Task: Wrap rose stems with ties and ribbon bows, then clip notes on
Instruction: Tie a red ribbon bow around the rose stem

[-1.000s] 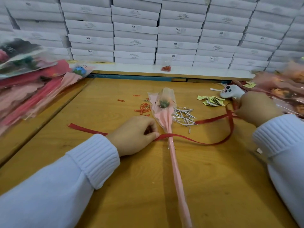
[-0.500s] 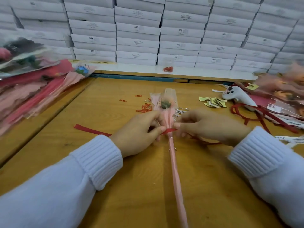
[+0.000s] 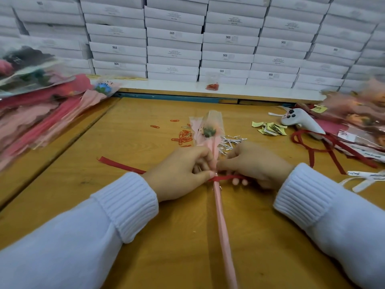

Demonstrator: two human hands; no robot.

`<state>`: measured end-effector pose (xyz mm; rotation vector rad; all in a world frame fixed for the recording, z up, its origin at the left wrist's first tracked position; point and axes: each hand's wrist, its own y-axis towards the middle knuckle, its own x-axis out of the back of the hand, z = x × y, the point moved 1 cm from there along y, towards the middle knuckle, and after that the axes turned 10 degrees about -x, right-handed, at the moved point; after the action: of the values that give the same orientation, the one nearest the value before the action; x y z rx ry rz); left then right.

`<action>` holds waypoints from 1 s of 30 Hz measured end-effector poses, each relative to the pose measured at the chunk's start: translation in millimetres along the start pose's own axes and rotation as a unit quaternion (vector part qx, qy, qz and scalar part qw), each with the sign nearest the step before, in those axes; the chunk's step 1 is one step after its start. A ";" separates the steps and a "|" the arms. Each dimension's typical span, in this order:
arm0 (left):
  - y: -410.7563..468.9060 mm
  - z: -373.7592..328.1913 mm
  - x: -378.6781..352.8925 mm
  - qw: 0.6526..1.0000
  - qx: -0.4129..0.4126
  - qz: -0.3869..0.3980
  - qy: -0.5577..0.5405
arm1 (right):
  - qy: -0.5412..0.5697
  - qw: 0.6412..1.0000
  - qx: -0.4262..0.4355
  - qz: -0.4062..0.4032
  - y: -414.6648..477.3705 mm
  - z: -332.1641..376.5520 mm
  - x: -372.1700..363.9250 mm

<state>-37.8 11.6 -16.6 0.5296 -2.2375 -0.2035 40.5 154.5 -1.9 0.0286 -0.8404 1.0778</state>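
While the head view looks down on the wooden table (image 3: 145, 215), one wrapped rose (image 3: 209, 131) lies dead centre, bloom toward the top of the frame, its pink stem (image 3: 224, 226) running down to the bottom edge. Two hands meet at that stem just below the bloom. The left hand (image 3: 181, 172) has its fingers curled, thumb and forefinger pinching the red ribbon (image 3: 118, 164) right against the stem. The right hand (image 3: 254, 163) is curled too, its fingertips tucked round the same ribbon on the other side. One ribbon, then, crossing the stem, with a loose tail trailing off toward the left.

Above the left hand sits a cluster of orange paper clips (image 3: 184, 138), too tangled to count, with two more lying apart from it. Above the right hand: a scatter of silver ties (image 3: 231, 141). Upper right, a small heap of yellow notes (image 3: 270, 128) lies beside one white controller (image 3: 300, 122), with loose red ribbons (image 3: 312, 147) just below. Two blurred piles of wrapped roses flank the scene, one at the left edge (image 3: 41, 113), one at the right (image 3: 358, 113). White boxes (image 3: 173, 51) stack across the whole top.
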 end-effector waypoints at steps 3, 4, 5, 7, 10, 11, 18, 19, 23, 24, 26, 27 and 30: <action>-0.2 -0.8 -0.8 0.999 0.001 -0.009 -0.032 | 0.032 0.999 0.002 0.006 1.2 -0.2 0.5; -0.2 -0.7 -0.8 0.999 0.005 -0.018 -0.046 | 0.054 0.998 0.002 0.013 0.9 -0.7 1.3; -0.4 -0.3 -0.4 0.998 0.008 -0.033 -0.053 | 0.079 0.997 0.000 0.023 0.8 -1.2 2.5; -0.5 1.1 1.4 0.996 0.015 -0.071 -0.044 | 0.128 0.991 -0.014 0.036 1.0 -2.7 5.1; -0.7 3.6 5.2 0.995 0.039 -0.096 -0.012 | 0.209 0.976 -0.036 0.044 2.4 -3.2 9.2; -0.9 4.4 6.8 0.995 0.053 -0.087 0.017 | 0.231 0.971 -0.036 0.045 1.7 -2.3 11.2; -3.0 7.1 13.8 0.955 0.128 -0.016 0.268 | 0.342 0.929 -0.036 0.134 -4.9 1.2 27.1; -3.0 6.3 13.2 0.956 0.131 -0.020 0.261 | 0.358 0.921 -0.038 0.149 -4.5 0.9 26.3; -2.5 4.7 7.3 0.970 0.118 -0.041 0.209 | 0.287 0.942 -0.005 0.171 -2.8 -3.5 21.3; -2.2 4.8 6.3 0.973 0.102 -0.055 0.198 | 0.246 0.954 0.007 0.173 -3.4 -4.3 19.7; -1.6 3.3 5.9 0.982 0.077 -0.069 0.157 | 0.195 0.964 0.018 0.182 -4.6 -5.3 18.1; -1.0 2.6 5.6 0.987 0.066 -0.060 0.136 | 0.186 0.965 0.017 0.184 -5.5 -4.8 17.9; 1.1 0.5 1.2 0.995 0.043 -0.013 0.089 | 0.168 0.971 0.021 0.170 -5.2 -3.9 17.4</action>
<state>-39.2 12.1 -15.8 0.6003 -2.0736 -0.0710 50.4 166.7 8.0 -0.2647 -0.5246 1.3749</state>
